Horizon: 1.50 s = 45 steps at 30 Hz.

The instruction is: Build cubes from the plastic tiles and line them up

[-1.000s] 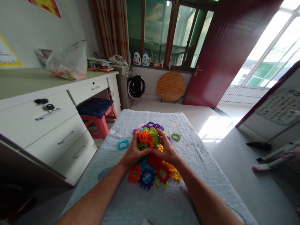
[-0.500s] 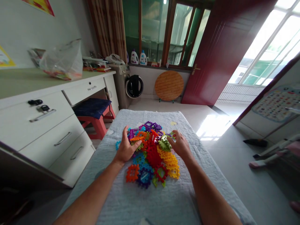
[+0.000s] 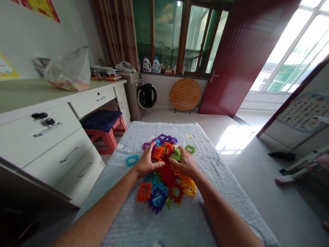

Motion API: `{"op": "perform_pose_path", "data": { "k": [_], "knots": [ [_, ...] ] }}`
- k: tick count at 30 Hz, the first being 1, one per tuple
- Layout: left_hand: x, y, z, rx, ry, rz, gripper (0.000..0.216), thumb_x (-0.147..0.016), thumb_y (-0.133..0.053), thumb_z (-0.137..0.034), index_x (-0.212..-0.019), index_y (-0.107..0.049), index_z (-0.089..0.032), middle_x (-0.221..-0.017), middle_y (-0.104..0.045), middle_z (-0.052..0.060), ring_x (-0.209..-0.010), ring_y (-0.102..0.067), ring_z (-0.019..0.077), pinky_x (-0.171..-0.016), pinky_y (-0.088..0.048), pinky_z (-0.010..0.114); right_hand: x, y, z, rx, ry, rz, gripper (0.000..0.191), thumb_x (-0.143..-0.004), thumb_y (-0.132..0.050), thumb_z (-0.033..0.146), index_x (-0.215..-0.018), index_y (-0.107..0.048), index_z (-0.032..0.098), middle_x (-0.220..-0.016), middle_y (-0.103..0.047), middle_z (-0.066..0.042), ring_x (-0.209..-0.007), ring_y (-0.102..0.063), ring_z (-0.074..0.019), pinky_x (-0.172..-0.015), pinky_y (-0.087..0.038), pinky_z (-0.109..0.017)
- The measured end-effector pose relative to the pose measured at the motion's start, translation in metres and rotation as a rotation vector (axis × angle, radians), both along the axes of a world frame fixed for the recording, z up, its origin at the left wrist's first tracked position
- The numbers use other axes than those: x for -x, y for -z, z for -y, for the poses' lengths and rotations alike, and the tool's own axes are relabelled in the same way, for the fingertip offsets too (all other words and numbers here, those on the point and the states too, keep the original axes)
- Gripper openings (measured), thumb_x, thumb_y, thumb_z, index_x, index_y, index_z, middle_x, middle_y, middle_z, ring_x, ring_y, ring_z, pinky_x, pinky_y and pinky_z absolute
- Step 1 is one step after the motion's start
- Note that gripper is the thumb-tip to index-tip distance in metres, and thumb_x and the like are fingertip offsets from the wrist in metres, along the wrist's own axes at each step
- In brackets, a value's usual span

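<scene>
A heap of flat plastic interlocking tiles [image 3: 166, 178] in orange, red, yellow, blue, purple and green lies on a pale blue-grey cloth-covered table [image 3: 210, 178]. My left hand [image 3: 145, 161] and my right hand [image 3: 186, 163] press in from either side of the heap's far part. Their fingers curl around a clump of orange, red and green tiles [image 3: 167, 153] between them. One blue tile [image 3: 132, 160] lies alone to the left. A green tile [image 3: 190, 149] lies alone to the right.
A white desk with drawers [image 3: 51, 137] stands on the left, with a clear plastic bag [image 3: 68, 70] on top. A red stool with a blue cushion [image 3: 104, 128] sits under it. A round wooden board [image 3: 185, 94] leans on the far wall beside a dark red door [image 3: 236, 58].
Half a second ago my hands were spread apart at the sides of the heap. They have closed inward and now cup the clump of tiles between them.
</scene>
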<state>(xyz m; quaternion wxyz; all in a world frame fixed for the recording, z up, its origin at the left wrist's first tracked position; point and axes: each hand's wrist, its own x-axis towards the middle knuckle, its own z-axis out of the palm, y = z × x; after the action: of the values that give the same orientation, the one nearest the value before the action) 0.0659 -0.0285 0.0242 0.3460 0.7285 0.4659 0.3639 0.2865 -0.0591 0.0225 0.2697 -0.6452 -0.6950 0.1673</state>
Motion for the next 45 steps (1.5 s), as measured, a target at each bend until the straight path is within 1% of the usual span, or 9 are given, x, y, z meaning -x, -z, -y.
{"op": "perform_pose_path", "data": {
  "k": [11, 18, 22, 26, 31, 37, 39, 42, 45],
  "knots": [
    [-0.026, -0.005, -0.012, 0.026, 0.094, 0.197, 0.113, -0.057, -0.084, -0.039, -0.148, -0.021, -0.024, -0.153, -0.022, 0.015, -0.141, -0.02, 0.0356, -0.115, -0.02, 0.049, -0.006, 0.004, -0.004, 0.04, -0.167, -0.583, 0.094, -0.061, -0.081, 0.038, -0.141, -0.033, 0.025, -0.123, -0.057, -0.009, -0.108, -0.058, -0.0277, -0.094, -0.045, -0.044],
    [-0.037, -0.029, -0.008, 0.104, 0.074, 0.382, 0.097, -0.064, -0.08, -0.034, -0.145, -0.028, -0.026, -0.146, -0.035, 0.013, -0.132, -0.04, 0.0319, -0.11, -0.031, 0.046, -0.001, -0.005, -0.003, 0.113, -0.212, -1.14, 0.084, -0.058, -0.084, 0.029, -0.129, -0.04, 0.029, -0.111, -0.063, -0.003, -0.089, -0.065, -0.019, -0.079, -0.053, -0.034],
    [-0.04, -0.04, -0.015, 0.147, 0.05, 0.514, 0.086, -0.066, -0.078, -0.039, -0.139, -0.034, -0.024, -0.136, -0.045, 0.012, -0.119, -0.052, 0.0283, -0.102, -0.041, 0.043, 0.003, -0.021, -0.008, 0.149, -0.141, -1.271, 0.067, -0.059, -0.082, 0.034, -0.116, -0.048, 0.024, -0.093, -0.069, -0.002, -0.076, -0.066, -0.0177, -0.074, -0.054, -0.033],
    [-0.04, -0.046, -0.032, 0.191, -0.07, 0.472, 0.08, -0.069, -0.074, -0.045, -0.136, -0.036, -0.022, -0.13, -0.047, 0.013, -0.108, -0.058, 0.0251, -0.095, -0.047, 0.042, 0.0, -0.031, -0.025, 0.129, -0.074, -1.163, 0.047, -0.062, -0.077, 0.04, -0.098, -0.056, 0.019, -0.082, -0.067, -0.001, -0.068, -0.063, -0.0149, -0.067, -0.052, -0.029],
    [-0.033, -0.033, -0.056, 0.16, -0.147, 0.239, 0.071, -0.074, -0.069, -0.039, -0.133, -0.039, -0.016, -0.13, -0.048, 0.015, -0.116, -0.053, 0.0259, -0.103, -0.04, 0.043, -0.011, -0.037, -0.05, 0.101, -0.025, -0.706, 0.032, -0.069, -0.067, 0.042, -0.083, -0.061, 0.015, -0.067, -0.06, 0.001, -0.057, -0.053, -0.011, -0.051, -0.04, -0.021],
    [-0.009, -0.027, -0.06, -0.044, -0.001, -0.124, 0.07, -0.08, -0.058, -0.041, -0.141, -0.032, -0.015, -0.143, -0.035, 0.017, -0.136, -0.034, 0.028, -0.114, -0.024, 0.043, -0.024, -0.042, -0.085, 0.073, 0.028, -0.351, 0.028, -0.076, -0.058, 0.041, -0.076, -0.064, 0.014, -0.061, -0.056, 0.001, -0.055, -0.048, -0.0101, -0.05, -0.034, -0.021],
    [-0.001, -0.031, -0.055, -0.104, 0.075, -0.215, 0.07, -0.082, -0.055, -0.044, -0.142, -0.031, -0.018, -0.146, -0.033, 0.015, -0.139, -0.029, 0.0276, -0.115, -0.023, 0.042, -0.026, -0.039, -0.103, 0.075, 0.066, -0.256, 0.029, -0.077, -0.057, 0.041, -0.081, -0.065, 0.014, -0.066, -0.061, -0.001, -0.06, -0.053, -0.0125, -0.055, -0.039, -0.023],
    [0.009, -0.038, -0.047, -0.171, 0.124, -0.338, 0.07, -0.082, -0.055, -0.049, -0.143, -0.034, -0.02, -0.146, -0.036, 0.012, -0.136, -0.034, 0.0289, -0.113, -0.026, 0.041, -0.027, -0.03, -0.13, 0.053, 0.09, -0.099, 0.04, -0.077, -0.06, 0.044, -0.102, -0.066, 0.014, -0.099, -0.066, -0.009, -0.088, -0.061, -0.0202, -0.074, -0.046, -0.029],
    [0.018, -0.038, -0.043, -0.224, 0.023, -0.479, 0.085, -0.068, -0.067, -0.059, -0.14, -0.04, -0.025, -0.144, -0.039, 0.012, -0.129, -0.041, 0.037, -0.11, -0.028, 0.046, -0.025, -0.02, -0.15, 0.111, 0.064, -0.021, 0.062, -0.075, -0.062, 0.051, -0.127, -0.055, 0.017, -0.127, -0.057, -0.014, -0.115, -0.053, -0.0266, -0.092, -0.042, -0.036]
  ]
}}
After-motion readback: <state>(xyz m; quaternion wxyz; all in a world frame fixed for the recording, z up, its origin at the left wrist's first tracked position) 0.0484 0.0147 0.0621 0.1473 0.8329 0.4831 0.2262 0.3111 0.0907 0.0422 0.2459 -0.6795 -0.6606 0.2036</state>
